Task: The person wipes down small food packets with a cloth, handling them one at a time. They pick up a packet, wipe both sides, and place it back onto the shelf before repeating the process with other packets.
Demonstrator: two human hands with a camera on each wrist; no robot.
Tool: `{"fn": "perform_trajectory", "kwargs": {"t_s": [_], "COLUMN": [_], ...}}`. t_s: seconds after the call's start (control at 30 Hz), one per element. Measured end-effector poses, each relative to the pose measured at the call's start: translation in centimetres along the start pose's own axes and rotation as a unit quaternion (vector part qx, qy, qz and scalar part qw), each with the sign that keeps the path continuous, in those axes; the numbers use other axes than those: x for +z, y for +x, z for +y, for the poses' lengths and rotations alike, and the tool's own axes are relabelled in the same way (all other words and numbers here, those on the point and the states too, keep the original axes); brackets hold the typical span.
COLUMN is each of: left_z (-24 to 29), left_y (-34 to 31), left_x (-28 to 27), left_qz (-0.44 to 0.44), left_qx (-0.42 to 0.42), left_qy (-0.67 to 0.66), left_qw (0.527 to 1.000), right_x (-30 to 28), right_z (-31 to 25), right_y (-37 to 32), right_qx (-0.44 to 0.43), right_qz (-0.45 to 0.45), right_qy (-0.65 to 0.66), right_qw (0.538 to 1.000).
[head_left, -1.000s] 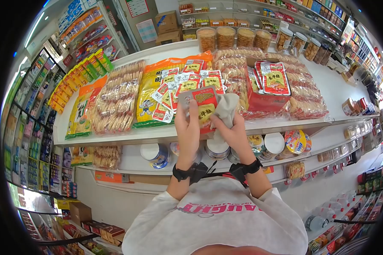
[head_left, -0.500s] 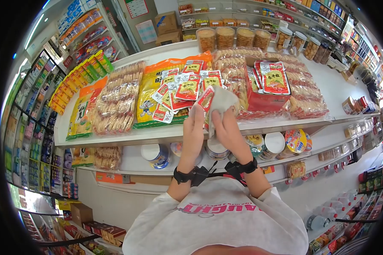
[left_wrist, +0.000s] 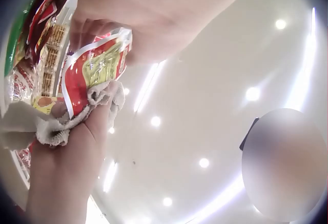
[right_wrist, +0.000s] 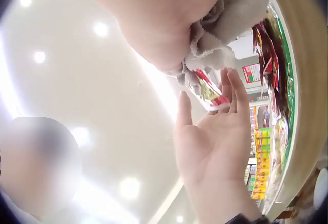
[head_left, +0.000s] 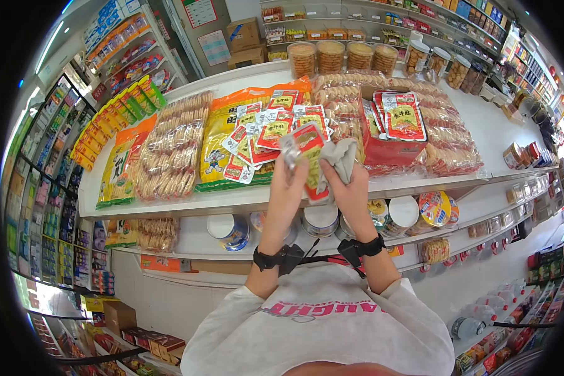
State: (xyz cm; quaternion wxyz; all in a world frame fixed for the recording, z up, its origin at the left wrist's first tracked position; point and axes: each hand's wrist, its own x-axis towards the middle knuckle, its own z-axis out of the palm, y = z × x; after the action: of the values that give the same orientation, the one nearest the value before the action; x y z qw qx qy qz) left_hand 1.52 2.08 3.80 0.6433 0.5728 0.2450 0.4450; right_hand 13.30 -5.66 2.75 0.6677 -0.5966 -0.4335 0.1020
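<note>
A red snack packet (head_left: 312,147) with a yellow-green panel is held up over the counter's front edge, tilted. My right hand (head_left: 351,191) pinches a grey cloth (head_left: 340,161) around the packet's right side; in the left wrist view the cloth (left_wrist: 100,98) bunches against the packet (left_wrist: 97,70). At the packet's other end is my left hand (head_left: 286,194). The right wrist view shows this left hand (right_wrist: 215,142) with fingers fairly straight, the packet's end (right_wrist: 218,101) against them and the thumb apart. Behind lies a pile of similar packets (head_left: 274,130) on a yellow bag (head_left: 216,135).
A red box of packets (head_left: 391,150) sits right of my hands on bagged crackers (head_left: 451,135). More bagged crackers (head_left: 172,141) lie at the left. Clear tubs (head_left: 330,57) line the back. Round-lidded containers (head_left: 227,230) stand on the shelf below the counter.
The packet turned edge-on under the cloth half a second ago, then its front swung back into view. The cloth has shifted to the packet's right side. The pile and box have not moved.
</note>
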Motion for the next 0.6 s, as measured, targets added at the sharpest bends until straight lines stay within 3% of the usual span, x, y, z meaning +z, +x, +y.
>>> {"fn": "perform_trajectory", "kwargs": {"t_s": [0.03, 0.07, 0.13, 0.23, 0.33, 0.4, 0.53, 0.6], "left_z": [-0.2, -0.1, -0.6, -1.8, -1.8, -0.2, 1.6, 1.2], "left_y": [0.1, -0.2, 0.1, 0.3, 0.1, -0.5, -0.8, -0.8], "left_x": [0.2, -0.2, 0.0, -0.5, -0.8, -0.2, -0.1, -0.5], "left_qz": [-0.012, -0.086, -0.107, -0.088, -0.059, -0.020, -0.041, -0.050], "left_qx": [0.018, -0.033, -0.005, -0.030, -0.069, -0.089, -0.072, -0.096], "left_qy": [0.003, -0.015, -0.021, -0.062, -0.102, -0.130, -0.112, -0.139], "left_qw": [1.000, 0.996, 0.994, 0.994, 0.991, 0.987, 0.990, 0.984], "right_x": [0.0, 0.0, 0.2, 0.4, 0.9, 1.3, 1.9, 2.1], "right_z": [0.1, 0.0, -0.5, -0.2, -1.4, -1.7, -2.2, -2.2], "right_y": [0.1, 0.1, 0.2, -0.7, -1.5, -1.7, -1.9, -1.9], "right_qx": [-0.028, -0.059, -0.123, -0.159, -0.129, -0.116, -0.080, -0.008], "right_qz": [0.018, 0.015, 0.008, -0.101, -0.192, -0.214, -0.240, -0.226], "right_qy": [-0.027, -0.031, -0.040, -0.082, -0.045, -0.003, 0.038, 0.062], "right_qw": [0.999, 0.998, 0.992, 0.979, 0.972, 0.970, 0.967, 0.972]}}
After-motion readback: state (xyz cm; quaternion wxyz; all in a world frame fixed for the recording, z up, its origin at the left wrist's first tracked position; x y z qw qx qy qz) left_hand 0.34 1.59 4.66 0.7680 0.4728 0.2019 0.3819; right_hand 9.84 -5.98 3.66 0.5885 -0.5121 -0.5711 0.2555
